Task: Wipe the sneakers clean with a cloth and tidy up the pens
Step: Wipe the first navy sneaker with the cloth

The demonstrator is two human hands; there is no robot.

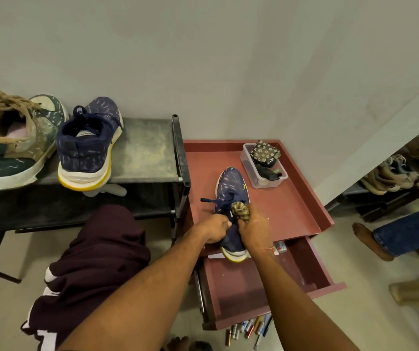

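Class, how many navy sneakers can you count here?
2. Rack sneaker: on the grey rack. Held sneaker: on the red cabinet, in the left hand. Others may be hidden.

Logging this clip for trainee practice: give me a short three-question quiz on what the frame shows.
1. True or false: the pens lie inside the open drawer.
2. Which hand holds the checked cloth? A: left hand. B: right hand. C: neither.
3. Fill in: the second navy sneaker stands on the ____.

Key: 1 false, they lie on the floor in front of it; 2 B; 3 shoe rack.
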